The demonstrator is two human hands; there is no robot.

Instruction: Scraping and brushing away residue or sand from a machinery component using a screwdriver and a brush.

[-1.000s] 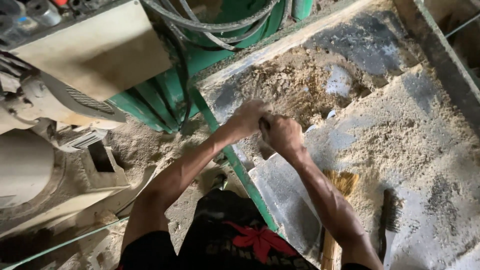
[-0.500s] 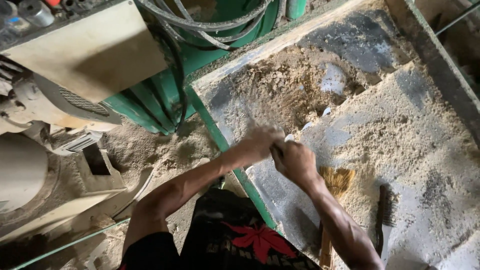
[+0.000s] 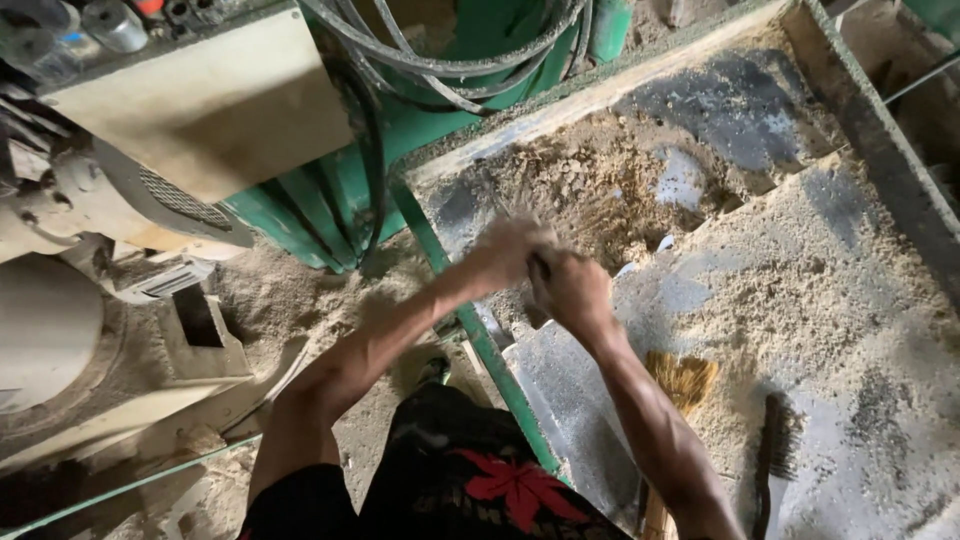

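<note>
So both hands have slid back down and toward the near edge compared with a second ago, when they were up higher over the sawdust pile (image 3: 600, 180). The left hand (image 3: 505, 252) and right hand (image 3: 572, 290) are closed up tight next to each other, touching, around something dark and narrow that looks like a handle. It's motion-blurred, so what it actually is can't be told, and there's a faint brushy smear just above the left hand, maybe bristles.

They're working right at the corner of the metal tabletop (image 3: 580, 400), by the green frame rail (image 3: 480, 340). Going by the shift, this looks like a back-and-forth sweeping stroke, pulling sawdust toward the edge; plenty of it is left, so it's mid-job at best.

A straw broom (image 3: 682, 378) and a dark brush (image 3: 772, 450) lie untouched on the tabletop by the right forearm. Beige motor housing (image 3: 200, 110) and hoses (image 3: 440, 60) sit off to the left.
</note>
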